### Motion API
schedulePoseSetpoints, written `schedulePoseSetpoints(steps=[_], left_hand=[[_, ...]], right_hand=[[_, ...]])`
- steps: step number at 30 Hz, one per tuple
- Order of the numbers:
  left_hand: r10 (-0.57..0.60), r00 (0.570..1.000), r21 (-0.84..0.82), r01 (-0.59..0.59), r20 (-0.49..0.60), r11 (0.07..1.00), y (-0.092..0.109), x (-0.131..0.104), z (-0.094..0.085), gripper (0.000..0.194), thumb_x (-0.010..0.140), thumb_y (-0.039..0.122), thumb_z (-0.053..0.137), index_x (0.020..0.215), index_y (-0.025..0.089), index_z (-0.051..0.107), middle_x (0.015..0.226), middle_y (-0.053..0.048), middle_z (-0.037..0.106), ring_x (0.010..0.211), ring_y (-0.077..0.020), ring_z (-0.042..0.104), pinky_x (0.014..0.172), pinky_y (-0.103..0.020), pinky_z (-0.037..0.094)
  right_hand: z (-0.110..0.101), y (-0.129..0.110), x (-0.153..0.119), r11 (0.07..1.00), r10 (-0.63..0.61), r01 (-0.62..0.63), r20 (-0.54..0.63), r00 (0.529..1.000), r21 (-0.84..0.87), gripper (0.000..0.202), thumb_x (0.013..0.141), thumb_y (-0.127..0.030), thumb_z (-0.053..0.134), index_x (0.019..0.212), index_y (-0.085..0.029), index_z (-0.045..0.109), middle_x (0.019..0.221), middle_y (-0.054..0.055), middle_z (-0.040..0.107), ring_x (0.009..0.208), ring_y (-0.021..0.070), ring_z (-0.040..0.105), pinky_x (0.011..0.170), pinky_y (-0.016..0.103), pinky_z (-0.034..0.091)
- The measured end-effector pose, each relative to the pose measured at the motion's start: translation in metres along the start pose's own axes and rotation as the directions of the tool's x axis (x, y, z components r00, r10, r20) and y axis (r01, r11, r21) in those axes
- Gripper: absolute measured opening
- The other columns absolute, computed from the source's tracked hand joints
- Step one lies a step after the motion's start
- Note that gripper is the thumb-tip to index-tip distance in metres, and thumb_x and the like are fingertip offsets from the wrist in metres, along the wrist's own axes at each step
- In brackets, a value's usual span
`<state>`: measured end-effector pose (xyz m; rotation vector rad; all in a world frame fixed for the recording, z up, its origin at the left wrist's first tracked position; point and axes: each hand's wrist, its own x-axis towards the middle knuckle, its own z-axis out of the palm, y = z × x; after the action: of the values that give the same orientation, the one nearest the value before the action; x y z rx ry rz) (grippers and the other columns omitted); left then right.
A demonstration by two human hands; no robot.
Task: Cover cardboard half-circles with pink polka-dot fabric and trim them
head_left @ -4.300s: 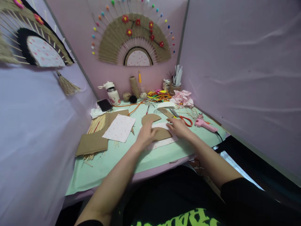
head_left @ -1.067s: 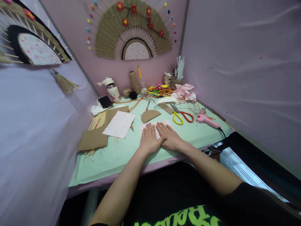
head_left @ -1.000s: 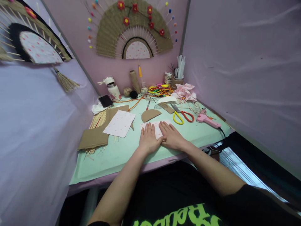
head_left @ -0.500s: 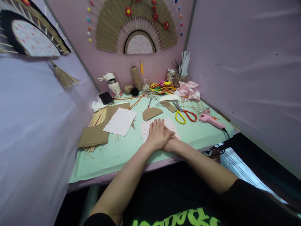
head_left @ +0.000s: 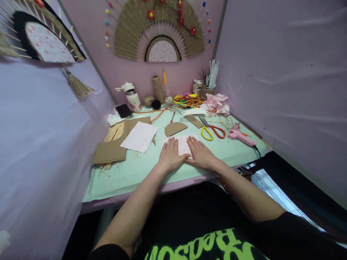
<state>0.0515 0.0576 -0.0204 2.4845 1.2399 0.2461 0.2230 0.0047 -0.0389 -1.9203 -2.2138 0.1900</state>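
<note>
A pink-patterned white sheet (head_left: pixel 184 147) lies on the pale green table in front of me, partly covered by both hands. My left hand (head_left: pixel 171 155) rests flat on its left part, fingers stretched forward. Flat on the right part is my right hand (head_left: pixel 201 153), its fingers also extended. The thumbs meet near the sheet's front edge. Just beyond the sheet lies a brown cardboard half-disc (head_left: pixel 175 129). A second dotted sheet (head_left: pixel 139 137) is to the left, partly over brown cardboard (head_left: pixel 110 152).
Scissors (head_left: pixel 213 132) with yellow and red handles and a pink glue gun (head_left: pixel 242 137) lie at the right. Thin sticks (head_left: pixel 115 132), a phone (head_left: pixel 123 111) and a white bottle (head_left: pixel 133 99) are at the left. Crumpled pink paper (head_left: pixel 216 104) sits at the back right.
My hands were stacked, left over right, on the sheet. They have moved apart and now lie side by side, left hand leftward and right hand forward. The view has shifted slightly.
</note>
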Motion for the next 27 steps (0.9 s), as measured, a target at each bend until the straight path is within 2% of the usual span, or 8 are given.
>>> schedulePoseSetpoints(steps=[4, 7, 12, 16, 20, 22, 24, 27], left_hand=[[-0.006, 1.0, 0.022, 0.006, -0.01, 1.0, -0.009, -0.006, -0.004, 0.08, 0.087, 0.061, 0.045, 0.15, 0.014, 0.03, 0.16, -0.018, 0.018, 0.15, -0.0313, 0.012, 0.119, -0.053, 0.0], [-0.017, 1.0, 0.049, 0.017, 0.005, 0.999, -0.011, -0.007, -0.005, 0.081, 0.086, 0.062, 0.046, 0.15, 0.014, 0.029, 0.16, -0.018, 0.015, 0.15, -0.0319, 0.012, 0.118, -0.055, 0.0], [-0.043, 0.999, 0.026, 0.044, -0.021, 0.999, -0.014, -0.011, -0.006, 0.092, 0.082, 0.064, 0.051, 0.152, 0.011, 0.023, 0.161, -0.02, 0.014, 0.15, -0.0331, 0.008, 0.119, -0.052, 0.003], [0.036, 0.998, -0.026, -0.037, -0.058, 0.999, -0.021, -0.018, -0.012, 0.092, 0.081, 0.062, 0.056, 0.152, 0.014, 0.022, 0.161, -0.017, 0.019, 0.15, -0.0326, 0.009, 0.119, -0.053, 0.005], [0.17, 0.985, -0.04, -0.171, -0.022, 0.984, -0.024, -0.022, -0.016, 0.081, 0.076, 0.064, 0.063, 0.142, 0.02, 0.043, 0.157, -0.015, 0.032, 0.148, -0.0335, 0.018, 0.118, -0.057, 0.002], [0.204, 0.979, -0.049, -0.205, -0.018, 0.978, -0.024, -0.022, -0.016, 0.082, 0.073, 0.063, 0.068, 0.14, 0.021, 0.045, 0.154, -0.015, 0.037, 0.146, -0.0337, 0.024, 0.118, -0.058, 0.004], [0.215, 0.974, -0.066, -0.219, -0.069, 0.973, -0.024, -0.022, -0.015, 0.079, 0.073, 0.057, 0.071, 0.139, 0.021, 0.045, 0.151, -0.013, 0.042, 0.145, -0.0333, 0.028, 0.118, -0.059, 0.006], [0.236, 0.948, -0.113, -0.264, -0.212, 0.958, -0.025, -0.02, -0.013, 0.043, 0.086, 0.032, 0.062, 0.128, 0.023, 0.056, 0.134, -0.007, 0.061, 0.133, -0.0264, 0.048, 0.119, -0.055, 0.012]], right_hand=[[-0.003, -0.002, 0.001, 1.0, -0.014, 0.014, 0.006, 1.0, 0.025, 0.1, 0.082, -0.073, 0.042, 0.153, -0.006, 0.022, 0.159, 0.024, 0.019, 0.148, 0.0335, 0.016, 0.116, 0.051, 0.022], [-0.005, -0.002, 0.001, 0.999, -0.013, 0.012, 0.03, 0.999, 0.041, 0.102, 0.081, -0.074, 0.044, 0.153, -0.003, 0.023, 0.159, 0.024, 0.019, 0.149, 0.0334, 0.014, 0.117, 0.051, 0.021], [-0.007, 0.012, -0.001, 0.989, -0.078, 0.076, 0.008, 0.997, 0.124, 0.097, 0.08, -0.067, 0.055, 0.152, -0.008, 0.027, 0.159, 0.022, 0.021, 0.148, 0.0328, 0.017, 0.117, 0.051, 0.023], [-0.012, 0.025, -0.001, 0.961, -0.162, 0.163, -0.026, 0.986, 0.225, 0.086, 0.081, -0.058, 0.062, 0.149, -0.012, 0.037, 0.157, 0.02, 0.029, 0.146, 0.0307, 0.027, 0.116, 0.046, 0.028], [-0.018, 0.026, 0.002, 0.969, -0.134, 0.155, -0.116, 0.984, 0.192, 0.062, 0.084, -0.052, 0.064, 0.134, -0.017, 0.056, 0.145, 0.016, 0.051, 0.136, 0.0322, 0.044, 0.11, 0.05, 0.033], [-0.02, 0.025, 0.004, 0.97, -0.163, 0.193, -0.19, 0.968, 0.149, 0.05, 0.086, -0.051, 0.063, 0.125, -0.019, 0.063, 0.133, 0.014, 0.062, 0.127, 0.0325, 0.052, 0.106, 0.052, 0.034], [-0.02, 0.024, 0.006, 0.956, -0.213, 0.258, -0.281, 0.936, 0.136, 0.042, 0.088, -0.049, 0.062, 0.116, -0.019, 0.067, 0.12, 0.012, 0.07, 0.115, 0.0308, 0.061, 0.1, 0.049, 0.038], [-0.02, 0.024, 0.01, 0.933, -0.222, 0.316, -0.413, 0.883, 0.175, 0.033, 0.091, -0.046, 0.058, 0.103, -0.018, 0.071, 0.098, 0.011, 0.076, 0.096, 0.0281, 0.067, 0.089, 0.044, 0.045]])
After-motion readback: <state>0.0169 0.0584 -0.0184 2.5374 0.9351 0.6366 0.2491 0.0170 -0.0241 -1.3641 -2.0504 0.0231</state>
